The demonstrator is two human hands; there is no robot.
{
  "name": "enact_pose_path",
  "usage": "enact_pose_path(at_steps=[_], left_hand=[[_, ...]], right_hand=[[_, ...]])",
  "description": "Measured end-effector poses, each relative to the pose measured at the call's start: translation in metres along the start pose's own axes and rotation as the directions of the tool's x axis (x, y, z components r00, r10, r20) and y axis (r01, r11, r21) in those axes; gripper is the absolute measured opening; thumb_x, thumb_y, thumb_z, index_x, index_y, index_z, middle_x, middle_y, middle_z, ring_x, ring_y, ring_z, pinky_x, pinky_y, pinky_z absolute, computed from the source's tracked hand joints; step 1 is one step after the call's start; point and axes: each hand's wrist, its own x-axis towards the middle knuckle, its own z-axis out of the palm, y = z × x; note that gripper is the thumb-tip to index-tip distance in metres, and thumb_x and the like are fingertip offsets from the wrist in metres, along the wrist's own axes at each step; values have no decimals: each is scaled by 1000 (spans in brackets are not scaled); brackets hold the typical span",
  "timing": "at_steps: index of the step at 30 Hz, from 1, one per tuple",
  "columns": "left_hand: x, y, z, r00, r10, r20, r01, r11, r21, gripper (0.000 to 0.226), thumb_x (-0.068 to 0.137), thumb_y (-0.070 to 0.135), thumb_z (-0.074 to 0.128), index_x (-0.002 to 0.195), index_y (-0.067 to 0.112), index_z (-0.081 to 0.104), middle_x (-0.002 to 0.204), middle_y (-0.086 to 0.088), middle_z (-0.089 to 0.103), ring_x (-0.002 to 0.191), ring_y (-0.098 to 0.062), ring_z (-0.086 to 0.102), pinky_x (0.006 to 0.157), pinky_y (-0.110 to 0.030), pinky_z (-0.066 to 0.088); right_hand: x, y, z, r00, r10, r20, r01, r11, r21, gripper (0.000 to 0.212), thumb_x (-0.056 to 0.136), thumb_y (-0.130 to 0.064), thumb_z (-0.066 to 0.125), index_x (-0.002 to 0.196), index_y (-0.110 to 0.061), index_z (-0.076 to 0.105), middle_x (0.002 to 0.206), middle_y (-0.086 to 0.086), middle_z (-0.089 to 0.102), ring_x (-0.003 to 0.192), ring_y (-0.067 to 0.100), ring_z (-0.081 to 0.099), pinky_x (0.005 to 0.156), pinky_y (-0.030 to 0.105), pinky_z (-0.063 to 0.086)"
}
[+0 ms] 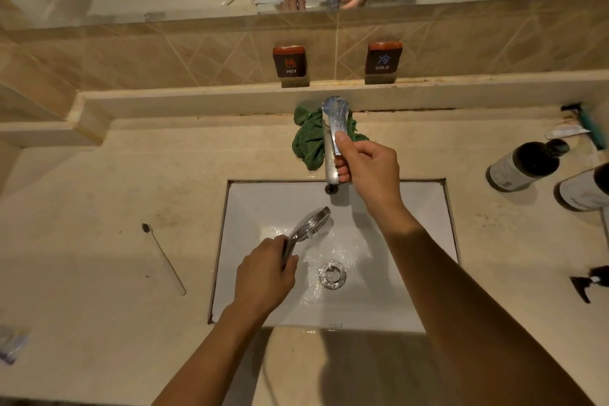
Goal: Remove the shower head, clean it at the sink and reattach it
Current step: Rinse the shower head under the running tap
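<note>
Far left, on the beige stone table (99, 273): a thin clear-handled toothbrush with dark bristles (163, 257), lying flat, well apart from the white rectangular sink (412, 290). Over the wet basin, left hand (263, 277) closed around the handle of the chrome round shower head (308, 227), fingers (290, 265) wrapped tight; head tilted, raised up and to the right, held above the basin left of the round metal drain (333, 275). No hose visible on it. Behind the sink, against the low ledge, a crumpled green cloth (311, 138), partly hidden by the chrome lever faucet (334, 128). Right hand (369, 171) gripping the faucet lever from the right, thumb on top, fingers (342, 175) curled under and closed on it. No stream visible at the spout. On the tiled wall above, two small dark plaques, one marked HOT (290, 61), the other COLD (384, 58). Higher, both hands mirrored in the glass. Further right on the table, a dark bottle with pale label (524, 166), tipped on its side, just beside a second, partly cropped bottle (586, 191). Near the back right corner, a teal-handled razor (586, 123) and a small white tube (565, 133).
</note>
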Motion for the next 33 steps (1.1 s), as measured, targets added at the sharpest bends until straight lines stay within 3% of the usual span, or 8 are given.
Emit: enact_pose_path(at_steps=[9, 13, 19, 23, 25, 27, 30, 33], left_hand=[[-20, 5, -6, 997, 8, -72, -10, 999, -32, 19, 96, 37, 63, 108, 24, 64, 83, 13, 51, 77, -24, 65, 61, -31, 35], [-26, 6, -16, 997, -1, -83, -6, 996, -85, 19, 95, 38, 64, 109, 24, 65, 87, 10, 62, 80, -25, 67, 62, -32, 39], [-28, 15, -38, 996, -69, -53, 52, 962, -266, 18, 96, 36, 67, 110, 26, 70, 89, 10, 71, 77, -18, 67, 67, -31, 47], [-24, 26, -53, 993, -92, 80, 121, 836, -536, 14, 98, 35, 68, 109, 27, 70, 96, 13, 71, 58, -14, 71, 52, -19, 49], [-22, 31, -59, 984, -58, 168, 155, 738, -656, 10, 100, 32, 66, 105, 26, 73, 96, 6, 77, 48, -13, 68, 46, -22, 52], [-20, 37, -64, 971, 25, 236, 155, 685, -712, 14, 102, 28, 62, 103, 25, 75, 92, 4, 80, 50, -15, 68, 50, -28, 55], [-17, 48, -71, 937, 169, 307, 135, 634, -761, 23, 105, 26, 59, 94, 24, 79, 94, 1, 81, 61, -16, 71, 61, -36, 58], [-15, 61, -77, 904, 295, 311, 51, 646, -762, 27, 107, 28, 55, 95, 28, 79, 92, 4, 80, 80, -11, 72, 76, -32, 56]], right_hand=[[-8, -8, -2, 1000, 11, -14, -12, 996, -86, 40, 92, -53, 71, 78, -16, 78, 68, 0, 75, 60, 13, 68, 73, 43, 67], [-24, -5, -9, 1000, 29, -4, -30, 994, -110, 39, 92, -50, 72, 79, -14, 79, 69, 2, 75, 61, 14, 67, 76, 46, 66], [-63, 22, -32, 992, 113, -58, -123, 963, -238, 32, 93, -44, 68, 76, -18, 78, 70, -3, 76, 65, 16, 69, 77, 40, 62], [-97, 34, -43, 974, 226, 3, -219, 947, -236, 18, 95, -31, 68, 87, -19, 78, 81, 0, 79, 70, 16, 71, 78, 38, 63], [-115, 35, -43, 959, 279, 56, -260, 939, -224, 16, 93, -27, 69, 85, -16, 79, 82, 4, 80, 68, 14, 69, 79, 40, 63], [-132, 34, -40, 955, 290, 68, -273, 944, -183, 18, 93, -27, 68, 85, -16, 79, 80, 4, 80, 66, 11, 69, 79, 39, 63], [-156, 27, -37, 962, 270, 24, -267, 958, -102, 20, 92, -36, 68, 92, -19, 80, 84, 0, 81, 70, 9, 72, 79, 34, 64], [-180, 19, -35, 968, 249, -26, -249, 968, -2, 34, 77, -53, 72, 98, -27, 79, 89, -2, 81, 76, 10, 77, 74, 26, 63]])
